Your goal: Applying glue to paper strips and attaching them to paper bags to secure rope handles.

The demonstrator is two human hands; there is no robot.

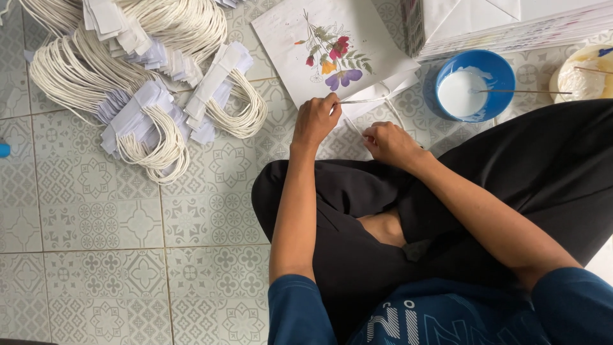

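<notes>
Patterned grey floor tiles (96, 223) carry everything; the person sits cross-legged on them, dark trousers filling the near right. Just beyond the knees lies a white paper bag (290, 38) printed with flowers, lying flat with its near edge toward the person. The left hand (314, 121) pinches one end of a thin white cord (367, 100) between thumb and forefinger at that edge. The right hand (389, 144) is curled with its fingers closed near the cord's lower run, though whether they actually grip it cannot be told.

As a judgement, the handle is partway on: the cord sits at the bag's edge but hangs loose and looks not yet fixed. To the far left, piles of corded handles with paper tabs (147, 121) lie heaped, a sign that many pieces wait. At far right a stack of flat bags (511, 25) stands just behind a blue bowl of white paste (476, 86) with a stick across it.

Open tile lies to the near left. The bowl is close on the right, and the handle piles crowd the far left.
</notes>
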